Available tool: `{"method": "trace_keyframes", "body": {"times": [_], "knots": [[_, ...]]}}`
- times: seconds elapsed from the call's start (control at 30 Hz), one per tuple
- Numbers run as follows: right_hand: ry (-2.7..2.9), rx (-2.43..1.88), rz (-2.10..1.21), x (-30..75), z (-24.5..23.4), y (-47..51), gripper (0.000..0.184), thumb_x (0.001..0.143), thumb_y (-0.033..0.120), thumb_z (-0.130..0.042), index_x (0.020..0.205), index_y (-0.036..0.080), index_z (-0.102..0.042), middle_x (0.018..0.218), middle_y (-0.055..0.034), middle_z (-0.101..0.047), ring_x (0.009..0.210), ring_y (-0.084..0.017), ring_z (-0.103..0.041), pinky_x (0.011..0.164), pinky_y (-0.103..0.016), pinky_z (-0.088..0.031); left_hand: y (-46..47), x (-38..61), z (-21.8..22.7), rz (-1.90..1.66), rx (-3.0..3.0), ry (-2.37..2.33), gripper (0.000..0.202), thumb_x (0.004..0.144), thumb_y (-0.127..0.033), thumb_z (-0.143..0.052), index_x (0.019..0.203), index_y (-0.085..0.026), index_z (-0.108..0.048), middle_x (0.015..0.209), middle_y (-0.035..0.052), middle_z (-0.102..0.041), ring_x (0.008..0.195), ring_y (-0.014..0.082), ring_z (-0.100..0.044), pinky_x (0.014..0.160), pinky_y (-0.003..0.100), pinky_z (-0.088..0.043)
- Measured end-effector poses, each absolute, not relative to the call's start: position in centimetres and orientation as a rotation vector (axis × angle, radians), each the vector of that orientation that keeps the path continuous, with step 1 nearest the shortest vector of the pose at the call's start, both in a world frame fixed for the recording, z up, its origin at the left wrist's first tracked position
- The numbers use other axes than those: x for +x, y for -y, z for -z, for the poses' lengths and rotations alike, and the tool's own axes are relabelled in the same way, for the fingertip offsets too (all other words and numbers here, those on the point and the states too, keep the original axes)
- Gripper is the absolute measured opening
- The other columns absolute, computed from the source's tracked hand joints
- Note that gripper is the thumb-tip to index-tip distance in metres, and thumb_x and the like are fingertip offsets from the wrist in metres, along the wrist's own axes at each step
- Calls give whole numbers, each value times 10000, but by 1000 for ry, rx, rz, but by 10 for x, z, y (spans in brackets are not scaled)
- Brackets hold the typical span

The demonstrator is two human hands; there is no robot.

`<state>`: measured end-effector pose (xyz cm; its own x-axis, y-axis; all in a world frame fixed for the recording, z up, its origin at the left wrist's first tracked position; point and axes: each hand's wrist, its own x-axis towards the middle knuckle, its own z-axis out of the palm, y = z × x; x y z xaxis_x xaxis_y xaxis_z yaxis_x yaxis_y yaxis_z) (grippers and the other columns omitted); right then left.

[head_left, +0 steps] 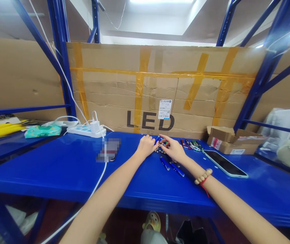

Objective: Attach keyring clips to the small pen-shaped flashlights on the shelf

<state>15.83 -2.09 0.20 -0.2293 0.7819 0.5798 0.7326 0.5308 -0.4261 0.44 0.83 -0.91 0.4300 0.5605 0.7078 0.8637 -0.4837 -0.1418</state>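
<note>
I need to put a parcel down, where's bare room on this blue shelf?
Widest bare patch: the shelf's front left, before the power strip, left of the white cable. Another lies between the cable and the left forearm. Crowded at the back, around the left hand, right hand, pens, phone and box.

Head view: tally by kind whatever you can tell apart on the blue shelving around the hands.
Blue pen-like sticks, lying loose: 2
Phone, screen up: 1
Open cardboard box: 1
White power strip: 1
Teal tissue pack: 1
Total: 6
The small pieces between the left hand and right hand are too small to count.
</note>
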Motion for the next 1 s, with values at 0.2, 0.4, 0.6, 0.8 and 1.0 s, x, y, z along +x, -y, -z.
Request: {"method": "trace_keyframes", "body": {"times": [0.2, 0.4, 0.6, 0.8, 1.0], "knots": [[2109, -1359, 37, 160, -2, 23, 204, 730, 317, -546, 885, 255, -663, 802, 11, -662, 637, -120, -568, 572, -227, -416, -10, -1, 10, 890, -2092, 1299, 355, 849, -325, -386, 748, -124, -660, 1012, 132, -556, 925, 222, -492, 730, 330, -370], [2279, -1253, 57, 158, 3, 19, 170, 742, 339, -565, 787, 241, -697, 855, -20, -653, 795, -151, -575, 710, -250, -436, -10, -1, 8, 907, -2132, 1206, 356, 882, -316, -323, 889, -142, -634, 1090, 119, -530, 951, 209, -483, 720, 317, -358], [2272, -1330, 82, 160, 4, 16, 147, 722, 313, -591, 783, 245, -707, 859, -34, -647, 832, -168, -573, 760, -269, -435, -7, 4, 8, 755, -2192, 1034, 407, 898, -381, -266, 1049, -157, -571, 976, 96, -577, 858, 188, -510, 688, 302, -341], [2282, -1383, 23, 159, 1, 21, 162, 735, 334, -571, 770, 259, -711, 820, -17, -681, 787, -173, -596, 693, -255, -440, -8, 8, 10, 711, -2261, 925, 397, 906, -342, -258, 1130, -133, -511, 940, 106, -590, 880, 184, -522, 697, 292, -350], [2260, -1417, 29, 158, -2, 22, 127, 699, 314, -595, 697, 243, -701, 760, -13, -684, 735, -170, -601, 627, -240, -432, -4, 9, 8, 658, -2307, 921, 349, 907, -283, -261, 1141, -150, -483, 921, 84, -605, 870, 168, -530, 690, 278, -362]]}}
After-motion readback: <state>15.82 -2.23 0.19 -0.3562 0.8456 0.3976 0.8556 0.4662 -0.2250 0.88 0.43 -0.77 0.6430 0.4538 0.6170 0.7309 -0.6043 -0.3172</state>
